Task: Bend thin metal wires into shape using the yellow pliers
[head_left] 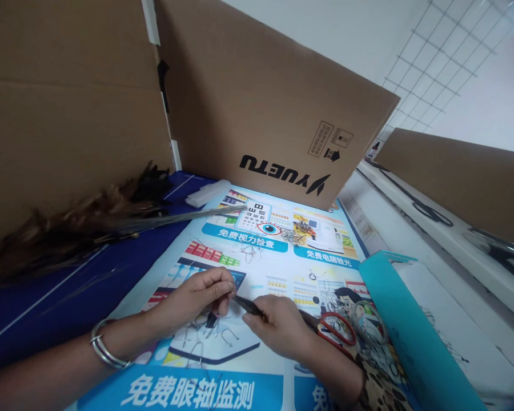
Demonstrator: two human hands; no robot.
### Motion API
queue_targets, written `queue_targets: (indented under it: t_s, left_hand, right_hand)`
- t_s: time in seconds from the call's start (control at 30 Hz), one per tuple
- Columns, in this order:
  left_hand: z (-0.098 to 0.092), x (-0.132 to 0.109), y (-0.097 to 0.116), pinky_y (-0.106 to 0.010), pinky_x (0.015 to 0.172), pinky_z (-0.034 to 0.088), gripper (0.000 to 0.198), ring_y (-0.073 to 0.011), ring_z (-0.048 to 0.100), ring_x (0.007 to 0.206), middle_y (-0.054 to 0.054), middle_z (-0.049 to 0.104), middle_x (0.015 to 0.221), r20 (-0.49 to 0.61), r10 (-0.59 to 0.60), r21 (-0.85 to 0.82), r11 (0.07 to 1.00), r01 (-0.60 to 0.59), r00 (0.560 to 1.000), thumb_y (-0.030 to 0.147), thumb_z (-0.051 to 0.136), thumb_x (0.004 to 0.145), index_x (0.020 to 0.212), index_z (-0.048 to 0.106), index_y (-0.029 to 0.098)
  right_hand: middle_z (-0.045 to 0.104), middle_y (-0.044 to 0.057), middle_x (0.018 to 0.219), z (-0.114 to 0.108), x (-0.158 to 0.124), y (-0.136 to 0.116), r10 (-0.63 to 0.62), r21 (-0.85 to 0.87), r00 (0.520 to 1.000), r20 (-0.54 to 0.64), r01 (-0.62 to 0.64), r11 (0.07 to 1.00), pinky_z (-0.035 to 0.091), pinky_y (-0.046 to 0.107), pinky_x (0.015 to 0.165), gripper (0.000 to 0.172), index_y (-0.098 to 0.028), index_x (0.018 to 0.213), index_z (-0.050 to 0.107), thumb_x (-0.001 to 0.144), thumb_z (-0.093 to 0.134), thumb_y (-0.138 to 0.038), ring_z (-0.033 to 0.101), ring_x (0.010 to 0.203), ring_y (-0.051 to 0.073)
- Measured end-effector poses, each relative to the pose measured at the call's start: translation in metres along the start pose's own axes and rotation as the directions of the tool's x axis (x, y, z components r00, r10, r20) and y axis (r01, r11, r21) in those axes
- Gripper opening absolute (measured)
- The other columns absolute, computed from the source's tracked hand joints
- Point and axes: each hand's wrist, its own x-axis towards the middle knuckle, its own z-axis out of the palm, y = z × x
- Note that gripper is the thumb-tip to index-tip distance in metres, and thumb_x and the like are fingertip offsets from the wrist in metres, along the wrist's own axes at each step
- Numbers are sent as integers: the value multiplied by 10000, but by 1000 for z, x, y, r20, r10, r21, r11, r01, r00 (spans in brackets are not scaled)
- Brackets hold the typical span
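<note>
My right hand (280, 325) is wrapped round dark-jawed pliers (247, 306), whose nose points left. At the tip of the jaws, my left hand (212, 286) is closed in a pinch; what sits between its fingers is too small to make out. Below both hands, several bent pieces of thin wire (228, 338) lie scattered on the printed poster (278, 365). Just right of my right wrist are red-handled scissors (337, 330), partly covered by the arm. Beside them rests a coil of silvery wire (370, 323).
Tall cardboard panels (240, 103) wall off the back and left. A brown feathery bundle (89, 220) and long straight wires (184, 216) lie at left. More wire pieces (289, 235) are further back. A teal box (411, 319) stands at right; a white case (208, 192) lies behind.
</note>
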Motion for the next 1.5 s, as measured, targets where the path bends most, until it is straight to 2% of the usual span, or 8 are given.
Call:
queue_targets:
  t_s: [0.4,0.67,0.93,1.5]
  left_hand:
    - [2,0,-1,-246,581,399,236,-119,535,574,10,639,614,6,26,-19,999,-26,1000,390,544,914,800,559,184]
    - [1,0,-2,-248,577,398,225,-121,537,580,8,644,633,24,36,-18,999,-35,999,382,531,925,815,559,188]
    - [1,-1,-3,-263,595,407,260,-129,539,587,11,634,635,-9,71,51,996,-70,997,414,526,925,803,552,187]
    - [3,-2,-4,-266,602,407,256,-131,526,606,12,645,656,-21,121,95,988,-118,992,408,506,941,805,542,195]
  right_hand:
    - [590,-5,690,2,2,1,-3,1,1000,-3,3,1000,214,219,533,276,-179,726,572,891,505,-390,497,618,104]
    - [554,-21,642,1,0,0,-12,34,1000,19,11,999,201,217,522,292,-174,692,544,893,499,-381,478,589,89]
    - [564,-15,657,5,0,0,-2,-21,999,-53,1,1000,185,226,521,303,-180,709,546,898,491,-410,441,579,90]
    - [547,-22,654,4,0,1,4,31,1000,-29,-3,1000,201,220,520,299,-178,710,545,899,496,-404,450,584,87]
